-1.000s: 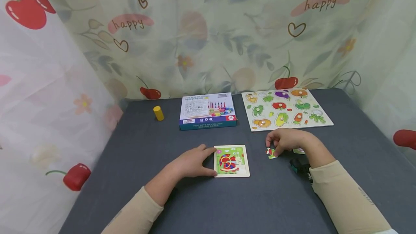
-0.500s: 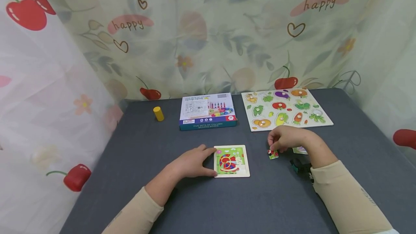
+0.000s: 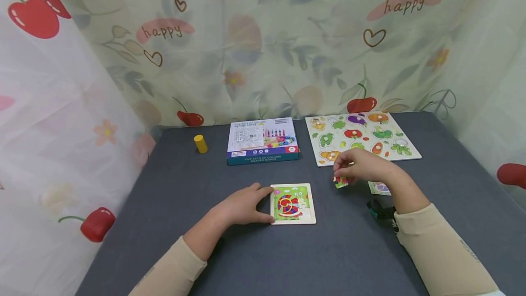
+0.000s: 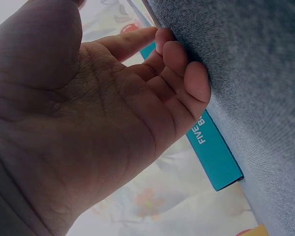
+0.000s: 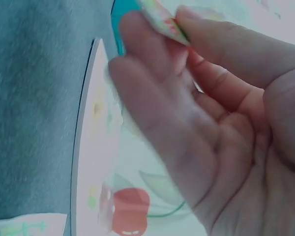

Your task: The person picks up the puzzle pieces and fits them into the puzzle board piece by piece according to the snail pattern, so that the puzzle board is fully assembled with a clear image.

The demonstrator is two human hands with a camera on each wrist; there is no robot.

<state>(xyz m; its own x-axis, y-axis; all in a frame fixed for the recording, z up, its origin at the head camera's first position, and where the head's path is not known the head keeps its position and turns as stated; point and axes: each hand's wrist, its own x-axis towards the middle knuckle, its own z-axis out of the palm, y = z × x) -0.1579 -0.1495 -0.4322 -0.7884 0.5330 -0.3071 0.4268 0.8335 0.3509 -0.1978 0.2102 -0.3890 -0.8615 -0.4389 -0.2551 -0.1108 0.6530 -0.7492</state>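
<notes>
In the head view, a small square jigsaw puzzle (image 3: 292,203) with a pale frame and a red snail-like picture lies on the grey table. My left hand (image 3: 242,204) rests at its left edge, thumb at the lower corner and index fingertip at the upper one. In the left wrist view its other fingers (image 4: 176,58) bend loosely against the tabletop. My right hand (image 3: 363,166) pinches a green and red puzzle piece (image 3: 341,182) between thumb and fingers, over the table right of the puzzle. Part of that piece also shows in the right wrist view.
Behind stand a blue-and-white bead box (image 3: 262,141) and a white vegetable peg board (image 3: 328,124). A yellow cylinder (image 3: 200,143) is at the back left. Beside my right wrist lie another puzzle piece (image 3: 379,188) and a dark device (image 3: 380,210) near the sleeve.
My right hand has lifted the puzzle piece from where it was near the table, moving up and slightly left in the head view. My left hand and the puzzle stay still.
</notes>
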